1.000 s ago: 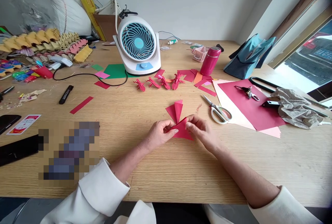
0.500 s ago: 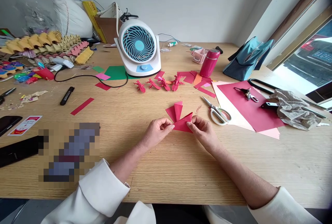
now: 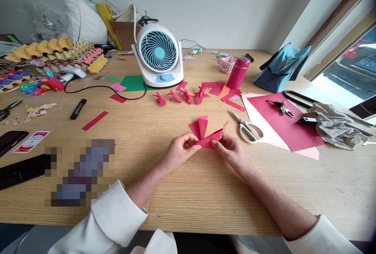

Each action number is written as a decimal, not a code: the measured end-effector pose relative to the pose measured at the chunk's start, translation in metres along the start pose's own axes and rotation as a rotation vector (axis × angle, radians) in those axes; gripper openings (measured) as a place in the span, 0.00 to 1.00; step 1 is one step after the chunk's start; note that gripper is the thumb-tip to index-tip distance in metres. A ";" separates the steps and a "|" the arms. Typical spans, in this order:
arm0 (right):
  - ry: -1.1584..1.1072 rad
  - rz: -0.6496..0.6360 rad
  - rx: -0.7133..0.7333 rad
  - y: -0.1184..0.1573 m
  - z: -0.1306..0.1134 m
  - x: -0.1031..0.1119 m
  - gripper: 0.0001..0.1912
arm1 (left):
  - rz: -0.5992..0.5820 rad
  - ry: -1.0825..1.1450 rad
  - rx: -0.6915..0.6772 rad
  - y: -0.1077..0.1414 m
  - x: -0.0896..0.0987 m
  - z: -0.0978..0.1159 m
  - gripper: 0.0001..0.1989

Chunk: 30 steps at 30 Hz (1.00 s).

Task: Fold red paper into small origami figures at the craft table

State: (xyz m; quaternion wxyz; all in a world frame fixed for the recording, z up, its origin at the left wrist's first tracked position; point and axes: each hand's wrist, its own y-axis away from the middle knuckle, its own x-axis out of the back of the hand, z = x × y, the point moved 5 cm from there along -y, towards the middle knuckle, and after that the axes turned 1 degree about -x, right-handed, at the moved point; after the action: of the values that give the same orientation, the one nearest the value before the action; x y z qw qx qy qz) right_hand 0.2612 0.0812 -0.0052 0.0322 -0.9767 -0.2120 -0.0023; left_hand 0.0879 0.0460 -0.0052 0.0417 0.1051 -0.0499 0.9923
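A folded piece of red paper (image 3: 208,140) is held just above the table between my two hands. My left hand (image 3: 183,148) pinches its left end between thumb and fingers. At the right end my right hand (image 3: 230,147) grips it, thumb in front and fingers behind. Just beyond, other folded red paper pieces (image 3: 200,127) lie on the wood, partly hidden by the held one. Farther back stands a row of several small folded red paper figures (image 3: 187,95). Scissors (image 3: 248,128) with white handles lie to the right of my right hand.
A white fan (image 3: 160,56) stands at the back, with a pink bottle (image 3: 239,73) to its right. Red sheets (image 3: 286,122), keys and a crumpled cloth (image 3: 337,124) lie on the right. Leftward are a black marker (image 3: 78,109), a red strip (image 3: 95,120) and egg cartons (image 3: 44,50).
The held red paper has turned and shows a narrower fold, its right tip farther right. Both hands keep their grip and have shifted only slightly. The whole view has moved a little.
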 end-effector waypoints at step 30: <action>0.215 -0.028 0.229 0.004 -0.010 -0.007 0.10 | -0.052 0.242 0.132 0.003 -0.005 0.003 0.11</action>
State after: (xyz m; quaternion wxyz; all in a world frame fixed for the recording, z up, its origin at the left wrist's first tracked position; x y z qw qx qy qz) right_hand 0.2563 0.0738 0.0045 0.1660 -0.9577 -0.2200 -0.0829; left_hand 0.0928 0.0426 -0.0031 0.0663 -0.0115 0.0236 0.9975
